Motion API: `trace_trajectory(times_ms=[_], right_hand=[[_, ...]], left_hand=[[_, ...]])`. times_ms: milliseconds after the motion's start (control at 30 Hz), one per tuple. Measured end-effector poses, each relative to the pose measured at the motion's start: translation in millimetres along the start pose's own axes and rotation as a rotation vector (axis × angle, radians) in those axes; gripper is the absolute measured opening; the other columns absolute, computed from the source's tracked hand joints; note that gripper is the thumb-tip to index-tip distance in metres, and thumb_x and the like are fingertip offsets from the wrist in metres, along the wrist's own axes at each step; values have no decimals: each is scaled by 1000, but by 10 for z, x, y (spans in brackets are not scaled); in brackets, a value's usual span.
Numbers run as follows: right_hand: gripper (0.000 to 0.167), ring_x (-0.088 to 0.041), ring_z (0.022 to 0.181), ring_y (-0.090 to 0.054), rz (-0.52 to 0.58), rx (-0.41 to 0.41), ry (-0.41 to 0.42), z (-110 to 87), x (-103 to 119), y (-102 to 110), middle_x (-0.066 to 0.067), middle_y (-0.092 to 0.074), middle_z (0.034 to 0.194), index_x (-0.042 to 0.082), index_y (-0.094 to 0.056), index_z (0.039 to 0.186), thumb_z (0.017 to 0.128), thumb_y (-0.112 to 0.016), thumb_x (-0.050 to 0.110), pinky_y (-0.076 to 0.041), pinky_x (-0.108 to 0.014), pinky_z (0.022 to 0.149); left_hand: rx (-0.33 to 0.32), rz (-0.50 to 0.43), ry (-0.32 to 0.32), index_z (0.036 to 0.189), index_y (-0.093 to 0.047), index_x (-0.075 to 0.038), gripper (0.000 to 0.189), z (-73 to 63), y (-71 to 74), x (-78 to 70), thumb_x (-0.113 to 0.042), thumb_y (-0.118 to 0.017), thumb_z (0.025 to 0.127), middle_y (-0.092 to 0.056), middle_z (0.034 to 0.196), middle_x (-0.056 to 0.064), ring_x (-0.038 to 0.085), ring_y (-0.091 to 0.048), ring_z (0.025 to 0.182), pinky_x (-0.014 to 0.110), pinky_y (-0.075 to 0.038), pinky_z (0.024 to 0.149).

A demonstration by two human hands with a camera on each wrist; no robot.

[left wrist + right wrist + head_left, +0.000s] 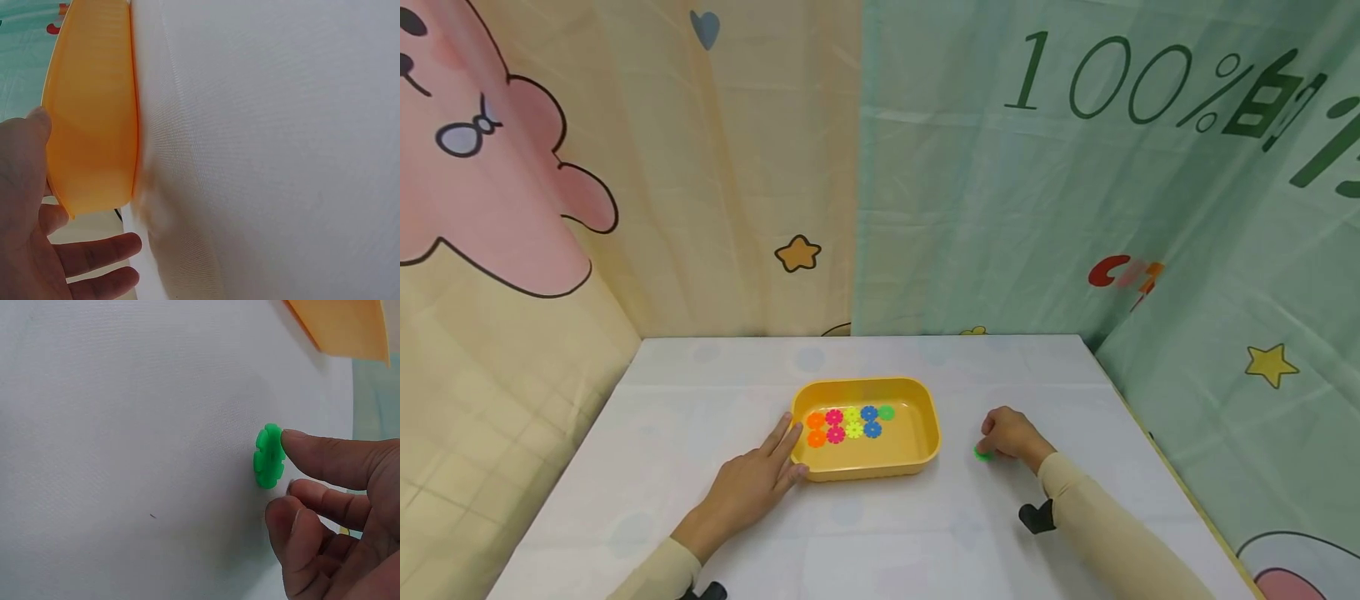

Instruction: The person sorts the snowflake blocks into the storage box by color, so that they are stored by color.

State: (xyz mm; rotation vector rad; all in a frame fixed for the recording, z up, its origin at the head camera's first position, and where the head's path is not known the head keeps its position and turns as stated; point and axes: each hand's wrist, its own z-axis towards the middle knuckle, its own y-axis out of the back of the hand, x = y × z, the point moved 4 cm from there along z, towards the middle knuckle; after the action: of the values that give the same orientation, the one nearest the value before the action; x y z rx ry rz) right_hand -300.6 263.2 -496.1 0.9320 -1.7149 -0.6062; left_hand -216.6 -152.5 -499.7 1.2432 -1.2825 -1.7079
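A yellow tray [880, 472] stands mid-table. Its left part holds flower-shaped plastic pieces: two orange, two pink, two yellow, two blue and one light green piece [886, 412] in the upper row. My left hand [752, 483] rests against the tray's left end, fingers extended, with a digit touching the yellow wall [94, 112]. Right of the tray, my right hand [1013, 435] reaches down to a green flower-shaped piece [269, 456] at the tabletop. The thumb [325, 456] touches one edge of it and the index fingertip is close to the opposite edge; the other fingers are curled.
A white cloth [880, 542] with faint dots covers the table. Printed curtains [970, 208] hang behind and at both sides, close to the table's edges. A stretch of tabletop separates the tray from the right hand.
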Motion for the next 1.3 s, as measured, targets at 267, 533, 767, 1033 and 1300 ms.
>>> trace_trajectory(times_ms=[267, 533, 767, 1033, 1300], right_hand=[[26, -18, 67, -54, -75, -7, -50, -38, 41, -4, -5, -58, 80, 5, -62, 89, 79, -85, 8, -44, -28, 57], [27, -21, 76, -54, -185, -32, -10, -90, 83, -61, -4, -60, 82, 6, -63, 86, 75, -87, 8, -46, -34, 68], [26, -20, 74, -54, -182, -28, -27, -91, 80, -85, -3, -59, 78, 8, -62, 81, 76, -87, 7, -45, -32, 66], [22, -19, 69, -56, -102, -20, 2, -125, 73, -39, -4, -61, 76, 5, -64, 78, 75, -85, 2, -46, -28, 60], [9, -16, 62, -60, 72, 3, -6, -88, 33, 19, -6, -65, 72, 0, -68, 80, 87, -72, -3, -53, -28, 57]], left_hand=[[10, -9, 7, 161, -33, -16, 76, 2, 6, -10, -60, -50, 101, -21, 169, 6, 36, -64, 121, 55, -57, 88], [7, -7, 6, 161, -34, -15, 76, 1, 19, -10, -61, -48, 101, -21, 169, 7, 36, -64, 121, 54, -57, 87], [9, -11, 8, 160, -34, -15, 75, -4, 31, -16, -61, -47, 102, -22, 169, 7, 35, -64, 123, 53, -57, 86], [5, -10, 3, 160, -35, -14, 76, -8, 28, -22, -61, -48, 101, -23, 169, 8, 36, -64, 121, 54, -57, 88], [10, -8, 4, 160, -35, -14, 76, -16, 32, -18, -62, -46, 102, -23, 169, 8, 36, -65, 120, 54, -57, 88]])
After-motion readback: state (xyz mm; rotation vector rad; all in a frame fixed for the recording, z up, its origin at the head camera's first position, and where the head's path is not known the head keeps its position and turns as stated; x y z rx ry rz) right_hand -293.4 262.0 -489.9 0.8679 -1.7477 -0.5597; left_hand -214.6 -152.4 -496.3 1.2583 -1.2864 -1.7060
